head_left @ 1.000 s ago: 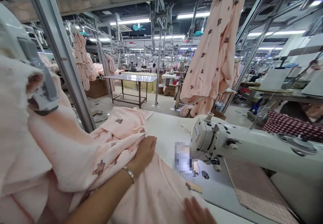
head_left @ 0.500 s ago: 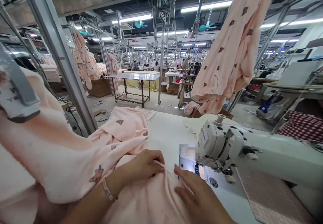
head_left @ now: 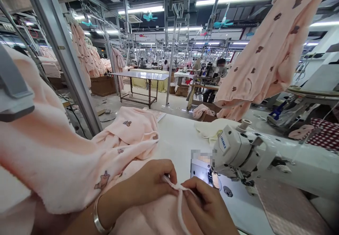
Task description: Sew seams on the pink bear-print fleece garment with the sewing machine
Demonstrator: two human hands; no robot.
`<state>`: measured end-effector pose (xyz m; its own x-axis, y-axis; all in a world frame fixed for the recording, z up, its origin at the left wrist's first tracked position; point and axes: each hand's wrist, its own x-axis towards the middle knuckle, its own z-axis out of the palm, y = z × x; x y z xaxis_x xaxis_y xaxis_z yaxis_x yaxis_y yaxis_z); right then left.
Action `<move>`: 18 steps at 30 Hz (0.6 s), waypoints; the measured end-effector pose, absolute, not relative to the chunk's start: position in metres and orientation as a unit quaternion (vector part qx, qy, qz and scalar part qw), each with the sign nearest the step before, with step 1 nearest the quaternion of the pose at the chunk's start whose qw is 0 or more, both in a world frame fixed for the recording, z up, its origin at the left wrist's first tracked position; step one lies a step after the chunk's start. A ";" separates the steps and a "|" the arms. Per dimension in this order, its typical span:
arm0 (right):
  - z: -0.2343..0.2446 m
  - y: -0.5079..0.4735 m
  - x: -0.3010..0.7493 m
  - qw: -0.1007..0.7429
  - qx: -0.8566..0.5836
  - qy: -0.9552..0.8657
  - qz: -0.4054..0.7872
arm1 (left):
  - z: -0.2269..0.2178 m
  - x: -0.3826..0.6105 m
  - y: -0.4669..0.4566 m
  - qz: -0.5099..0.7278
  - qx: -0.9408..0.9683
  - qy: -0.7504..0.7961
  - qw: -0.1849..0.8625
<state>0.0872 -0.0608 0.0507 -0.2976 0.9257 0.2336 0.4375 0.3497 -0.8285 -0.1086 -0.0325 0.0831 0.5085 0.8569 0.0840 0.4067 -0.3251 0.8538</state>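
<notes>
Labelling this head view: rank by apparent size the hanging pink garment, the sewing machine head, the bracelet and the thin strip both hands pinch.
1. hanging pink garment
2. sewing machine head
3. thin strip and bracelet: alike, unranked.

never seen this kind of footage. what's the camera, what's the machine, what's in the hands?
The single view comes from a camera worn on a person's head, looking forward and down at their own bare hands. The left hand and right hand each pinch a thin pale strip of fabric between the fingertips. Under them lies a pink fleece garment with small brown motifs, spread over a white worktable. To the right stands an industrial sewing machine. Another pink garment hangs overhead. A seated person works in the background.
</notes>
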 end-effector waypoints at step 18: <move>0.016 -0.080 0.128 0.345 -0.428 -0.821 0.156 | 0.083 -0.091 -0.038 0.223 0.827 0.458 0.236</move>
